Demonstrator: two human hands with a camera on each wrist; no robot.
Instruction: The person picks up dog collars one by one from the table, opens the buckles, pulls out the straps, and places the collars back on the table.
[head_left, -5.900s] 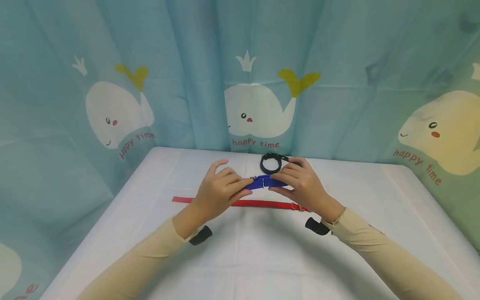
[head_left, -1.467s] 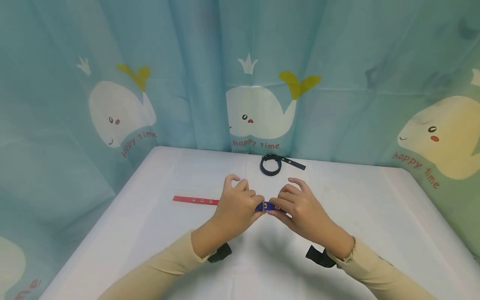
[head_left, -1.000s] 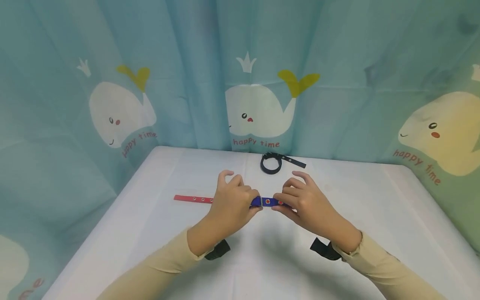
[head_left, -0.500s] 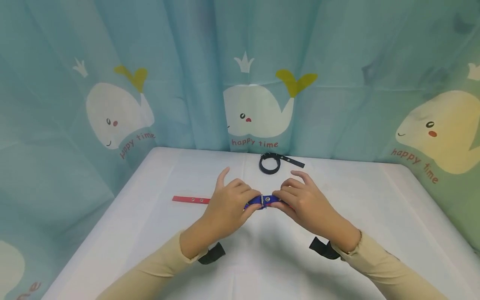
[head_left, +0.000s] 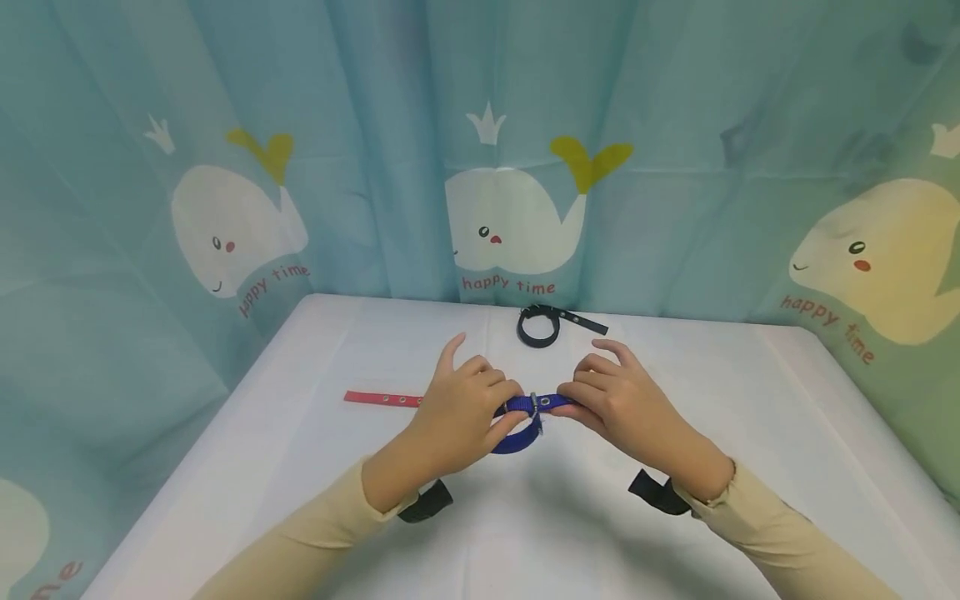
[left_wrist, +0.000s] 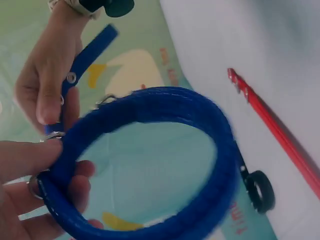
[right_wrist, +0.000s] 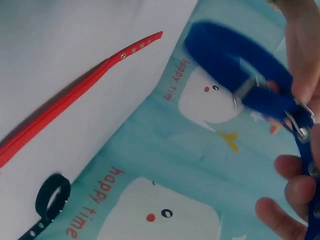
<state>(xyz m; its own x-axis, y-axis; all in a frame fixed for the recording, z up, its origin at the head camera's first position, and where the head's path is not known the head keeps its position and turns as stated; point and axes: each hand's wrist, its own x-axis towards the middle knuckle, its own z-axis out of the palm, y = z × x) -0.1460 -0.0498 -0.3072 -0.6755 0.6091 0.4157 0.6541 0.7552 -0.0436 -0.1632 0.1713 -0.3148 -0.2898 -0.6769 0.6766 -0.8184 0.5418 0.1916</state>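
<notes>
Both hands hold a blue pet collar point(head_left: 516, 444) above the middle of the table. Its strap is bent round into a loop and passes through a metal buckle point(head_left: 535, 404). My left hand point(head_left: 461, 408) pinches the doubled strap just left of the buckle. On the other side, my right hand point(head_left: 626, 408) pinches the eyelet end, and the free tip point(left_wrist: 102, 42) sticks out past its fingers in the left wrist view. The round loop point(left_wrist: 220, 150) fills much of that view; in the right wrist view it hangs tilted from the left hand point(right_wrist: 305, 50).
Behind the left hand, a red collar point(head_left: 378, 398) lies stretched out on the white table point(head_left: 525, 542), partly hidden. A coiled black collar point(head_left: 588, 322) rests near the back edge. A blue curtain point(head_left: 360, 233) with whale prints hangs behind.
From 5.9 seconds ago, both hands have come lower and nearer. Over the last half second, the right hand has shifted right, and the blue loop now shows hanging below the left fingers.
</notes>
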